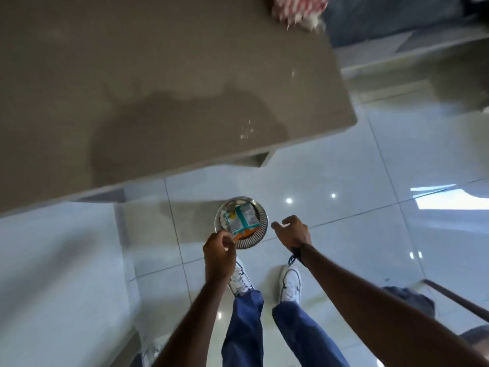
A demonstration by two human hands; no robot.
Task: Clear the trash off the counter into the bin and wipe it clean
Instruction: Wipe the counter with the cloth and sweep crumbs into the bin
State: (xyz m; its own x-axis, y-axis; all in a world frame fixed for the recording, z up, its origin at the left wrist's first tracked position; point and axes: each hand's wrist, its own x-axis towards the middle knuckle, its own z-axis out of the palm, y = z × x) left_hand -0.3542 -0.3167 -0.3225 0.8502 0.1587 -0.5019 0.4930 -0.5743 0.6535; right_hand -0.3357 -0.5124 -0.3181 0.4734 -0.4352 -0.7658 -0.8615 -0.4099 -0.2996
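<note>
A small round metal bin [260,235] stands on the tiled floor just below the counter's front edge. A flattened teal, grey and orange carton [241,218] lies in its mouth over some white scraps. My left hand [219,254] hovers at the bin's near rim, fingers pinched together close to the carton's orange end; whether it grips it I cannot tell. My right hand [291,230] is just right of the bin, fingers spread and holding nothing. The brown counter [158,75] fills the upper left, with a few white crumbs [246,130] near its right front corner.
A red-and-white patterned cloth [300,7] lies at the counter's far right corner, blurred. My feet in white shoes [291,284] stand just behind the bin on glossy white tiles. A dark wooden rail [457,300] runs along the lower right.
</note>
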